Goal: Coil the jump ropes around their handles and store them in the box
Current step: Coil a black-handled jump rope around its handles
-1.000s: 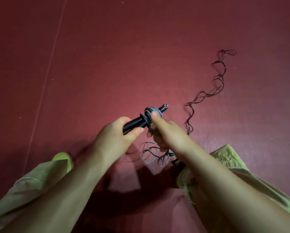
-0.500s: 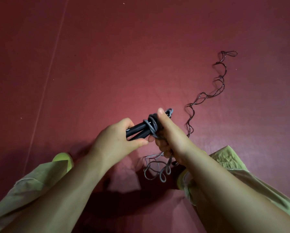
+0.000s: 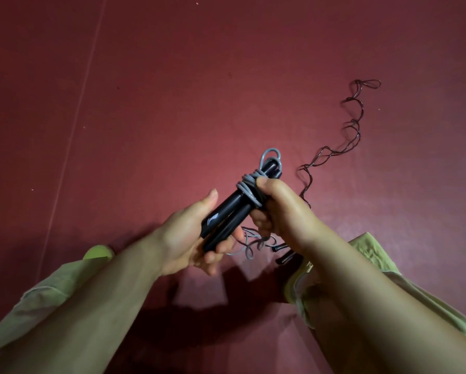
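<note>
Head view: left hand [image 3: 183,238] cradles black handles [image 3: 226,214], fingers loosely curled; right hand [image 3: 277,209] pinches grey rope [image 3: 246,188]; keep wraps taut.

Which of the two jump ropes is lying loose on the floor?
The dark rope, snaking away uncoiled at right; the grey rope is wound around the black handles in both hands.

Black handles [image 3: 228,215], grey rope [image 3: 246,194], maroon floor [image 3: 172,90].
</note>
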The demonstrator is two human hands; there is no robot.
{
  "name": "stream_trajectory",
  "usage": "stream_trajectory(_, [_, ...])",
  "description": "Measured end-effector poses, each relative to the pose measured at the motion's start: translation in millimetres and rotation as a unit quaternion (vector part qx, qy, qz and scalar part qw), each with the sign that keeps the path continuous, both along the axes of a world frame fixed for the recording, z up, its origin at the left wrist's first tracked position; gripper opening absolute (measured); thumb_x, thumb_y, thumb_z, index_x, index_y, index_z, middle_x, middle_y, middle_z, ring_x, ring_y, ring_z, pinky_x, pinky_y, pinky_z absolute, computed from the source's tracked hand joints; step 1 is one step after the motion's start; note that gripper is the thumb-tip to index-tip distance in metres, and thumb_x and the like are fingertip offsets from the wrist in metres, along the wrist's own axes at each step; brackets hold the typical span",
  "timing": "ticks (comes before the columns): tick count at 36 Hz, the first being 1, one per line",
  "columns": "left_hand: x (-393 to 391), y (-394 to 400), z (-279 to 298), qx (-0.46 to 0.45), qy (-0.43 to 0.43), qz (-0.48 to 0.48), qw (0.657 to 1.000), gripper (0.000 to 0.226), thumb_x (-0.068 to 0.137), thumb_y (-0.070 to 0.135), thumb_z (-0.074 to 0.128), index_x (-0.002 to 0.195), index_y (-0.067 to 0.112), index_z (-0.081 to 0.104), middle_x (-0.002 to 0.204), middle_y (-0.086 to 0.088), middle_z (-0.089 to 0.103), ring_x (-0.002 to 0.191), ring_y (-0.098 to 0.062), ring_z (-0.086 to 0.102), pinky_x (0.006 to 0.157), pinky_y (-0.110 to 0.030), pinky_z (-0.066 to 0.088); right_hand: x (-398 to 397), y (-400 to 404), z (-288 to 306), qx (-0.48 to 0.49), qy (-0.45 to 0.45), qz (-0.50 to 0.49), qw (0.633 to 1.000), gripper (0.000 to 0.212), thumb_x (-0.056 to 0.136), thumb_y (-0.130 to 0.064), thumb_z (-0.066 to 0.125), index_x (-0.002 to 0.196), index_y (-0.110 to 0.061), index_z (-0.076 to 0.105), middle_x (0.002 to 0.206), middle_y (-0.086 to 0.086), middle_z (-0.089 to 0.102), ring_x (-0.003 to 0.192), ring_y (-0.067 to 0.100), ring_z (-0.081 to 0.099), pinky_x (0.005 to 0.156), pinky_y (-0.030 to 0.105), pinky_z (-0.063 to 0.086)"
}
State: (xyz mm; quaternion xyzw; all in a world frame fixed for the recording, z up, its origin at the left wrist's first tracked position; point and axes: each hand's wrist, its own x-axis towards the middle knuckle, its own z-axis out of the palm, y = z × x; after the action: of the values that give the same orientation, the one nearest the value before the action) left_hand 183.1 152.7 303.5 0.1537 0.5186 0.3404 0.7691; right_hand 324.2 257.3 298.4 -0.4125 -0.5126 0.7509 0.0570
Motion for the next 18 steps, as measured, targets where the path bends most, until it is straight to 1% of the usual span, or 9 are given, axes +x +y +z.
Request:
stream_trajectory(2, [1.0, 0.6, -2.4, 0.002, 0.021, 0.019, 1.000, 0.070, 0.091, 0.062, 0.019, 0.079, 0.008, 0.062, 0.052, -0.001, 0.045, 0.040, -0.013, 0.033, 0.048, -0.026, 0.037, 0.3, 2.0, 0.3, 0.011, 0.000, 0.023, 1.000, 0.048, 0.064, -0.064, 0.050, 0.082, -0.020, 0.044, 0.055, -0.001, 0.035, 0.052, 0.014, 0.026, 0.052, 0.031, 0.024])
stream_trajectory(4, [3.3, 0.5, -4.9, 0.002, 0.051, 0.041, 0.998, 0.069, 0.096, 0.059, 0.018, 0.079, 0.008, 0.061, 0.052, -0.001, 0.044, 0.041, -0.014, 0.031, 0.049, -0.026, 0.035, 1.4, 3.7, 2.0, 0.023, -0.016, 0.045, 0.999, 0.051, 0.070, -0.066, 0.051, 0.080, -0.016, 0.048, 0.057, 0.001, 0.040, 0.051, 0.016, 0.032, 0.052, 0.031, 0.029])
stream_trajectory(7, [7.8, 1.0, -8.7, 0.013, 0.127, 0.075, 0.989, 0.066, 0.098, 0.055, 0.020, 0.078, 0.007, 0.061, 0.050, -0.001, 0.045, 0.039, -0.014, 0.032, 0.045, -0.024, 0.037, 4.0, 4.9, 6.8, 0.027, -0.046, 0.057, 0.997, 0.050, 0.088, -0.058, 0.049, 0.074, -0.011, 0.054, 0.060, 0.004, 0.050, 0.048, 0.017, 0.043, 0.048, 0.028, 0.037])
stream_trajectory(9, [10.5, 2.1, -11.5, 0.019, 0.173, 0.088, 0.981, 0.065, 0.098, 0.053, 0.021, 0.076, 0.006, 0.061, 0.048, 0.000, 0.045, 0.037, -0.013, 0.033, 0.043, -0.023, 0.038, 4.6, 4.9, 10.6, 0.036, -0.063, 0.057, 0.996, 0.047, 0.097, -0.049, 0.044, 0.076, -0.009, 0.058, 0.061, 0.005, 0.052, 0.044, 0.017, 0.045, 0.044, 0.025, 0.040])
stream_trajectory(12, [14.5, 2.9, -14.7, 0.029, 0.216, 0.097, 0.971, 0.064, 0.100, 0.050, 0.021, 0.075, 0.005, 0.060, 0.047, 0.001, 0.045, 0.037, -0.013, 0.035, 0.044, -0.025, 0.037, 3.8, 5.7, 13.1, 0.065, -0.090, 0.065, 0.992, 0.047, 0.099, -0.045, 0.040, 0.084, -0.006, 0.060, 0.059, 0.003, 0.050, 0.042, 0.013, 0.041, 0.041, 0.022, 0.035])
stream_trajectory(15, [17.3, 3.6, -19.5, 0.041, 0.260, 0.096, 0.960, 0.064, 0.100, 0.049, 0.022, 0.074, 0.005, 0.061, 0.045, 0.003, 0.046, 0.036, -0.013, 0.037, 0.046, -0.026, 0.036, 2.8, 7.1, 13.0, 0.095, -0.119, 0.072, 0.986, 0.050, 0.100, -0.047, 0.038, 0.086, -0.006, 0.062, 0.057, 0.000, 0.045, 0.042, 0.011, 0.034, 0.042, 0.024, 0.028])
stream_trajectory(17, [16.3, 3.8, -26.2, 0.048, 0.300, 0.088, 0.949, 0.068, 0.096, 0.058, 0.024, 0.073, 0.006, 0.062, 0.044, 0.003, 0.048, 0.037, -0.015, 0.039, 0.049, -0.029, 0.037, 2.5, 6.9, 12.1, 0.093, -0.128, 0.065, 0.985, 0.050, 0.099, -0.047, 0.039, 0.083, -0.006, 0.062, 0.056, -0.001, 0.044, 0.042, 0.010, 0.033, 0.042, 0.024, 0.026])
stream_trajectory(18, [15.5, 3.9, -29.3, 0.052, 0.325, 0.080, 0.941, 0.070, 0.089, 0.064, 0.023, 0.071, 0.008, 0.063, 0.044, 0.003, 0.050, 0.038, -0.015, 0.041, 0.052, -0.030, 0.038, 2.2, 6.7, 11.3, 0.086, -0.129, 0.062, 0.986, 0.049, 0.099, -0.047, 0.039, 0.082, -0.007, 0.062, 0.055, -0.002, 0.044, 0.041, 0.009, 0.033, 0.041, 0.024, 0.026])
